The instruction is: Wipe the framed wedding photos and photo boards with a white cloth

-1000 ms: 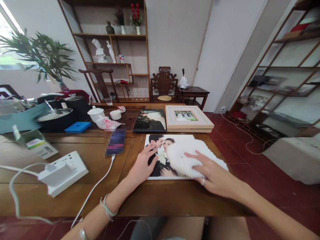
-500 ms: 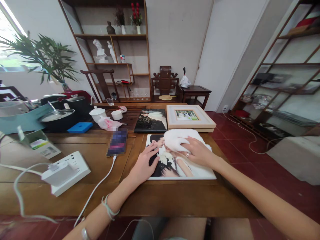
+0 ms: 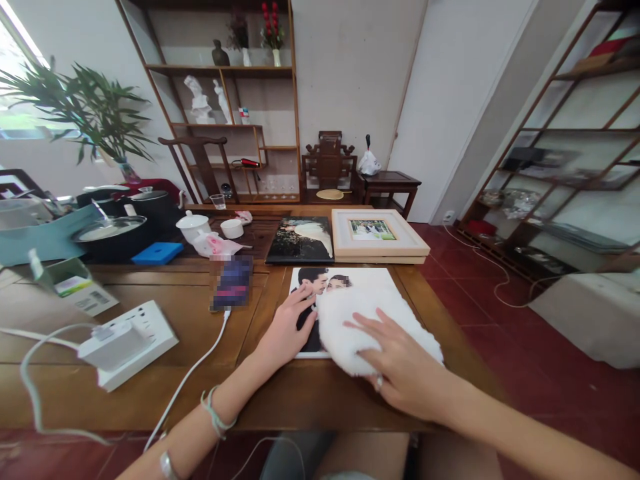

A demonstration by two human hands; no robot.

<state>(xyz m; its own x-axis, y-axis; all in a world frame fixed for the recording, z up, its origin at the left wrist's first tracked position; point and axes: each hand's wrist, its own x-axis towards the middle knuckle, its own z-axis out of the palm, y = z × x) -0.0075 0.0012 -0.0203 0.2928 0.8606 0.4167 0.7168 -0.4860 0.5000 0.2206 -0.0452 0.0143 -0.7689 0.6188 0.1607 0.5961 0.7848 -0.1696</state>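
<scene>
A wedding photo panel (image 3: pixel 370 276) with white edges lies flat on the wooden table (image 3: pixel 280 400) in front of me. My left hand (image 3: pixel 291 325) rests on the panel's left side, fingers stretched out and holding nothing. A thick, fluffy white cloth (image 3: pixel 340 333) covers much of the panel's middle and right and hangs over its near edge. My right hand (image 3: pixel 403 363) presses on this cloth, some fingers spread on top and others tucked in at its near edge. The lower right of the picture is hidden beneath the cloth.
Behind the panel lie a dark photo panel (image 3: pixel 300 250) and a light wood picture frame (image 3: pixel 340 233). To the left are a phone (image 3: pixel 231 282) on a white cable, a power strip (image 3: pixel 163 333), an opened box (image 3: pixel 95 297), a blue block (image 3: pixel 157 253) and dark pots (image 3: pixel 113 240).
My right hand has drawn the white cloth from the panel's upper part toward me, down to its near edge. The pictured faces now show more. My left hand stays in place.
</scene>
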